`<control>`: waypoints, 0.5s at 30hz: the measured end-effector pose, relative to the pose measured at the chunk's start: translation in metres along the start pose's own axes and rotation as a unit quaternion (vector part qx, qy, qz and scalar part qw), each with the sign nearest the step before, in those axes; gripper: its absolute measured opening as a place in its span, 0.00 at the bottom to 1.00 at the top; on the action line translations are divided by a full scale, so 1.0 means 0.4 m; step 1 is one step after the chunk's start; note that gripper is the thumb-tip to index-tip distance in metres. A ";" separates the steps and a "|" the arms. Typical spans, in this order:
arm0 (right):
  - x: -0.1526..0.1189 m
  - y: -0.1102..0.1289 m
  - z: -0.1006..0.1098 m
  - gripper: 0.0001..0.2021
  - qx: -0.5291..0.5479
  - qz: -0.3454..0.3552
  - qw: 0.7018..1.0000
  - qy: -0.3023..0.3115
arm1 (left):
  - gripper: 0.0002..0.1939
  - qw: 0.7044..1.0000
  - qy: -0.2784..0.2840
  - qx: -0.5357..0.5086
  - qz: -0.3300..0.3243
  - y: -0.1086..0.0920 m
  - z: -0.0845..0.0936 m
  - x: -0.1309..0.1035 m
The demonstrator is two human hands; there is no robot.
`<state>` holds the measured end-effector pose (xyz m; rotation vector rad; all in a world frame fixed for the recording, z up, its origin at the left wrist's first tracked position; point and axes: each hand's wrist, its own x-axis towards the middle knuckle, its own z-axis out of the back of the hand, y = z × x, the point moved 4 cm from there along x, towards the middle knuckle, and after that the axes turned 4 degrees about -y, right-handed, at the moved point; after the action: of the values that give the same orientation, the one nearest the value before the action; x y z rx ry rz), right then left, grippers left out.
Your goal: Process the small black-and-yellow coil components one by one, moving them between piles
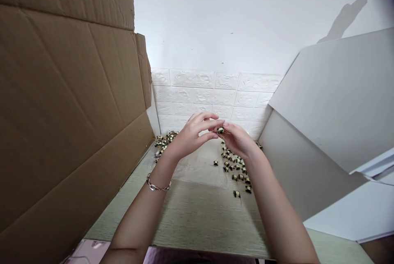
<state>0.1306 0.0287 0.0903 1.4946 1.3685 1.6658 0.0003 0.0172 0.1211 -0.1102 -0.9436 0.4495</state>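
Both my hands meet over the middle of the table around a small coil, black at the ends with a pale yellow band and thin copper-coloured wires trailing off it. My right hand holds the coil at its fingertips, the thumb on top. From the other side my left hand reaches in, its thumb and index fingertips closed about the coil's left end; the other fingers are loosely curved. Below the right hand lie several like coils, spread over the table, and one lone coil sits nearer me.
A second heap of coils lies at the back left. Tall brown cardboard walls the left side, and white panels stand on the right. Behind the pale wooden table is a white brick-patterned wall. A clear sheet covers part of the tabletop.
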 end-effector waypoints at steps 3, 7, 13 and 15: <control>-0.003 -0.005 -0.007 0.12 0.014 -0.020 1.000 0.020 | 0.16 1.000 -0.006 -0.010 0.001 0.006 -0.001 -0.001; -0.001 -0.013 -0.003 0.10 0.036 -0.031 0.999 0.004 | 0.16 1.000 -0.010 -0.019 -0.003 0.009 -0.003 -0.001; 0.002 -0.022 -0.001 0.09 0.004 -0.058 0.998 -0.016 | 0.14 0.999 -0.002 -0.004 -0.034 0.010 -0.009 -0.001; 0.003 -0.024 -0.003 0.09 0.002 -0.063 0.998 -0.013 | 0.13 0.999 -0.005 0.002 -0.041 0.010 -0.011 0.000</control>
<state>0.1269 0.0327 0.0821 1.3964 1.4222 1.5625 0.0024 0.0213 0.1172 -0.0654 -0.9529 0.3772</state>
